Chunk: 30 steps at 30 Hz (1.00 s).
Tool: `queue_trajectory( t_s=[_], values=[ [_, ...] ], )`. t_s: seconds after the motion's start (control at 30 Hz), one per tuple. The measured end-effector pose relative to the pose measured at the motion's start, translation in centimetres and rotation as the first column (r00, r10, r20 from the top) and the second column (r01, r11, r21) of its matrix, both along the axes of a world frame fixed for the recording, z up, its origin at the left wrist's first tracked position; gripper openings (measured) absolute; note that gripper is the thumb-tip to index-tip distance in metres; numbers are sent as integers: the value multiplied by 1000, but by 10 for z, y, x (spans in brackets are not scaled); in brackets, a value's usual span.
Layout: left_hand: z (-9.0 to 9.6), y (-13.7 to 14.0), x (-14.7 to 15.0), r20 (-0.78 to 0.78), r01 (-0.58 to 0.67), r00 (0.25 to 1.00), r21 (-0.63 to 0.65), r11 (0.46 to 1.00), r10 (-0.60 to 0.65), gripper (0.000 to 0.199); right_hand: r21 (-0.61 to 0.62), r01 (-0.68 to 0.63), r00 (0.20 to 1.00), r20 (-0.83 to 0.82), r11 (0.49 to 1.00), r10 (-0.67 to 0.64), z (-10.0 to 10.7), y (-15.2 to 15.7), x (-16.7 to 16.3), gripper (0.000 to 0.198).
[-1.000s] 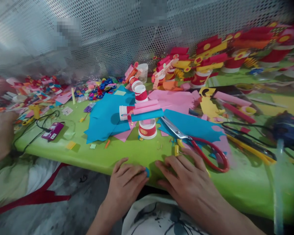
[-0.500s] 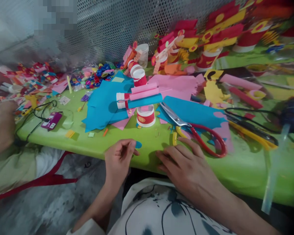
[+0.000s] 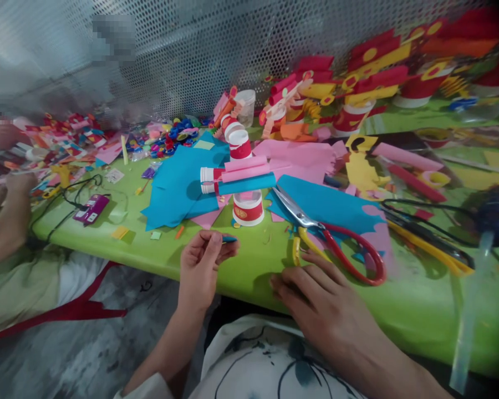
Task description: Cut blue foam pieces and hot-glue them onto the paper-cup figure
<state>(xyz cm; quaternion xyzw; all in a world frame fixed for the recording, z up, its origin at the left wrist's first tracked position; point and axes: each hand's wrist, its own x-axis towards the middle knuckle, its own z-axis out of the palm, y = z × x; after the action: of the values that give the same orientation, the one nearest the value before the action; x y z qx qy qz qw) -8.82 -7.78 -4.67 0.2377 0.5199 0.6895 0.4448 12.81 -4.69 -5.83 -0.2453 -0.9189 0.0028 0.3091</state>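
Head camera: the left hand [image 3: 202,263] pinches a small blue paper piece [image 3: 229,239] between thumb and fingers, just above the near edge of the green-covered table [image 3: 249,266]. The right hand [image 3: 316,285] lies palm down with fingers bent, beside a yellow handle [image 3: 296,250]; whether it grips anything cannot be told. Red-handled scissors [image 3: 301,218] lie just beyond it, blades pointing away to the left over blue paper. Past the hands, a red-and-white paper cup [image 3: 248,213] stands upright in front of a pink paper roll [image 3: 247,167] and a blue paper roll [image 3: 249,183]. Further left are a purple box [image 3: 92,209] with a black cable and another person's hand [image 3: 20,191]; a perforated metal panel [image 3: 183,66] rises behind.
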Motion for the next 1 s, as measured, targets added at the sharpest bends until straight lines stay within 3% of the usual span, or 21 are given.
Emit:
queue_trajectory(
  t_s=[0.17, 0.3, 0.47, 0.57, 0.73, 1.0],
  values=[
    [-5, -9, 3, -173, 33, 984, 4, 999, -32, 27, 56, -51, 999, 18, 997, 50, 2, 2, 0, 27],
    [-9, -11, 4, -187, -2, 982, -33, 999, -5, 25, 80, -46, 999, -7, 996, 46, 0, 2, -2, 25],
    [-1, -5, 6, -229, 92, 968, -55, 994, -103, 24, 89, -15, 999, -40, 996, 18, -1, 4, -4, 20],
    [9, 5, 13, -199, 192, 958, -96, 977, -208, 24, 104, 80, 993, -98, 991, -70, 5, 9, 2, 8],
    [20, 37, 41, -24, 476, 874, -154, 866, -485, 29, 186, 389, 904, -268, 902, -334, 22, 14, 18, 24],
    [37, 79, 87, 304, 724, 680, -132, 677, -667, 31, 238, 549, 825, -309, 801, -474, 22, 23, 31, 24]
  ],
)
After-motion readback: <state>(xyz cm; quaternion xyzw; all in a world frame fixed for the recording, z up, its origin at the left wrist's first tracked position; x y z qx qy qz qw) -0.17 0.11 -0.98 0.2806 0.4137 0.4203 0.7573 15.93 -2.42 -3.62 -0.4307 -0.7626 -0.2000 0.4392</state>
